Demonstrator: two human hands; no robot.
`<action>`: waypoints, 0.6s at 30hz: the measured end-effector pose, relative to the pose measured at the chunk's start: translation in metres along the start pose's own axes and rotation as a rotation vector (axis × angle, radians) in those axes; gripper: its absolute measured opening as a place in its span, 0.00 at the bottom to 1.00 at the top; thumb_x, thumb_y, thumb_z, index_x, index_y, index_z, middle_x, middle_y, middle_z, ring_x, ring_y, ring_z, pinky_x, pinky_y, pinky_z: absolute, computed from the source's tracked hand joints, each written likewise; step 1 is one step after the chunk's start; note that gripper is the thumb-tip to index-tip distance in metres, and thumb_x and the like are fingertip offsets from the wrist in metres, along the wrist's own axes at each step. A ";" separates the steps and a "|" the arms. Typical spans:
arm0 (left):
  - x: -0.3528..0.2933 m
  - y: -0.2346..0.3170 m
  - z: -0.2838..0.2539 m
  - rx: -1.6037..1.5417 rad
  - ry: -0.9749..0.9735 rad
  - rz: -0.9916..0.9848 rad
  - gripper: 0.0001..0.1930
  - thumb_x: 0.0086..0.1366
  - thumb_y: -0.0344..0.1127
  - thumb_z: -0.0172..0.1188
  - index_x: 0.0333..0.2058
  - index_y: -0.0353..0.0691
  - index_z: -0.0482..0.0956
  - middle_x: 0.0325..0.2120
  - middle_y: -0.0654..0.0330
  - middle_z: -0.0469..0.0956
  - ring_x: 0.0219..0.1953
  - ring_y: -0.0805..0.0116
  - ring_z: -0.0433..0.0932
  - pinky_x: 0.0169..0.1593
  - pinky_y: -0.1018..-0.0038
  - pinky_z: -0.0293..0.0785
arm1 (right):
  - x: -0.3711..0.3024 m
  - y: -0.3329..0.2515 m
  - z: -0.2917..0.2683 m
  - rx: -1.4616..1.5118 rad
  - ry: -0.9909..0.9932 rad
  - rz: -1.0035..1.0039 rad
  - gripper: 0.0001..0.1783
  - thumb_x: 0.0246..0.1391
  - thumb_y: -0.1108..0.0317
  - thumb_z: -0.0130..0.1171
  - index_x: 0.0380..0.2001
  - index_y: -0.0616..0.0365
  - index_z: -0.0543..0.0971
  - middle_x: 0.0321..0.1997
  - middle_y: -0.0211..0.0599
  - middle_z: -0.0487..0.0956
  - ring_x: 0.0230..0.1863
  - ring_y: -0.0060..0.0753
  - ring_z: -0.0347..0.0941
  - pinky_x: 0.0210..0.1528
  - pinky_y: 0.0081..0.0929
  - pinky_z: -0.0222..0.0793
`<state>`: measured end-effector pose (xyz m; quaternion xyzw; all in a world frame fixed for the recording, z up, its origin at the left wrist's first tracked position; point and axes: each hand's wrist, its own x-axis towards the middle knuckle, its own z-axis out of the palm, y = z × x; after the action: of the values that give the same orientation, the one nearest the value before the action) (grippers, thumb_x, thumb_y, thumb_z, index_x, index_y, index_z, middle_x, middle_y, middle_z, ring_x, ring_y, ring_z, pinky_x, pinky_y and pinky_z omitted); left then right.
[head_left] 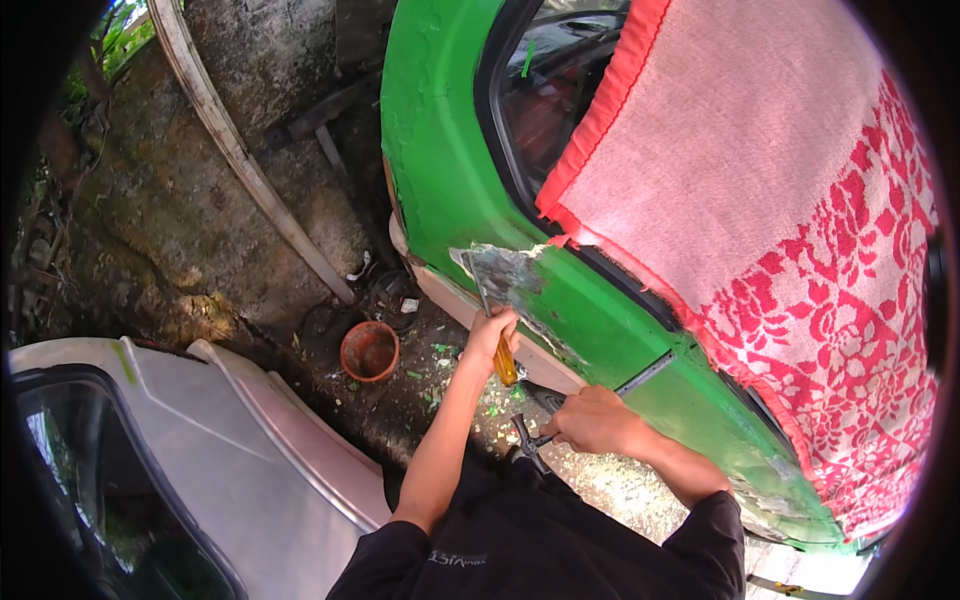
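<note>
My left hand point(488, 340) is closed round a screwdriver with an amber handle point(505, 365). Its long metal shaft reaches up to a scraped grey patch point(505, 275) with ragged paint edges on the green car body point(440, 190). Just to the right and nearer me, my right hand point(592, 420) is closed on a hammer point(527, 440), whose metal head shows left of the fingers. Between that hand and the screwdriver's butt a dark grip-shaped piece point(545, 397) sticks out; whether it belongs to the hammer I cannot tell.
A pink and red patterned towel point(760, 180) drapes over the car's windows. Left of me stands a pale silver car point(230, 410). On the ground between lie a reddish-brown pot point(370, 352) and scattered paint chips point(495, 400). A long curved strip point(240, 150) leans at the stained wall.
</note>
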<state>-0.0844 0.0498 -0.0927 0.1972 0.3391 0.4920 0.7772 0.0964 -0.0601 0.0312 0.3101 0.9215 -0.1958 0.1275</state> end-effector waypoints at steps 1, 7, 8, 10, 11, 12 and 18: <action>-0.001 0.001 0.001 -0.006 -0.002 -0.001 0.10 0.59 0.31 0.55 0.21 0.46 0.64 0.10 0.70 0.57 0.09 0.76 0.55 0.14 0.76 0.48 | 0.000 -0.002 0.001 0.003 0.086 0.048 0.12 0.43 0.69 0.58 0.35 0.46 0.81 0.20 0.38 0.78 0.26 0.42 0.78 0.24 0.39 0.69; 0.002 -0.001 0.001 -0.030 -0.004 -0.017 0.13 0.59 0.29 0.54 0.19 0.47 0.60 0.11 0.71 0.55 0.09 0.76 0.54 0.14 0.76 0.47 | 0.002 -0.006 0.007 -0.050 0.047 0.068 0.11 0.45 0.69 0.57 0.35 0.47 0.80 0.22 0.38 0.78 0.27 0.42 0.78 0.25 0.39 0.69; 0.001 0.001 0.003 -0.026 0.016 -0.012 0.14 0.59 0.28 0.54 0.18 0.47 0.59 0.10 0.71 0.54 0.09 0.76 0.54 0.14 0.76 0.47 | 0.001 -0.006 0.002 -0.053 0.012 0.079 0.14 0.45 0.69 0.57 0.38 0.46 0.80 0.23 0.38 0.79 0.28 0.42 0.77 0.27 0.38 0.70; -0.001 0.005 0.004 -0.035 0.011 -0.013 0.15 0.59 0.28 0.54 0.18 0.47 0.59 0.10 0.70 0.54 0.08 0.76 0.54 0.14 0.76 0.47 | 0.001 -0.006 -0.001 -0.085 0.084 0.168 0.18 0.45 0.69 0.56 0.42 0.44 0.81 0.24 0.39 0.79 0.28 0.42 0.77 0.28 0.38 0.71; -0.002 0.005 0.004 -0.044 0.012 -0.013 0.15 0.58 0.28 0.54 0.17 0.46 0.59 0.10 0.70 0.54 0.08 0.76 0.54 0.14 0.76 0.47 | 0.000 -0.007 0.001 -0.112 0.186 0.243 0.18 0.45 0.69 0.57 0.42 0.44 0.81 0.24 0.39 0.79 0.28 0.42 0.77 0.28 0.38 0.71; -0.001 0.003 0.003 -0.012 0.022 0.008 0.15 0.58 0.27 0.54 0.17 0.46 0.58 0.10 0.70 0.54 0.08 0.76 0.54 0.14 0.76 0.47 | 0.000 -0.008 0.001 -0.140 0.289 0.316 0.18 0.45 0.69 0.57 0.43 0.43 0.81 0.24 0.39 0.79 0.28 0.42 0.78 0.28 0.38 0.71; 0.003 -0.003 0.005 -0.001 0.022 0.031 0.15 0.58 0.27 0.54 0.17 0.47 0.58 0.10 0.70 0.54 0.08 0.76 0.53 0.14 0.76 0.46 | -0.005 0.001 -0.001 -0.041 0.003 0.103 0.14 0.50 0.65 0.58 0.42 0.42 0.81 0.25 0.36 0.79 0.30 0.41 0.77 0.29 0.37 0.71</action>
<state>-0.0780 0.0512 -0.0927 0.1966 0.3445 0.5063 0.7658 0.1009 -0.0618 0.0341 0.3546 0.9084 -0.1697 0.1426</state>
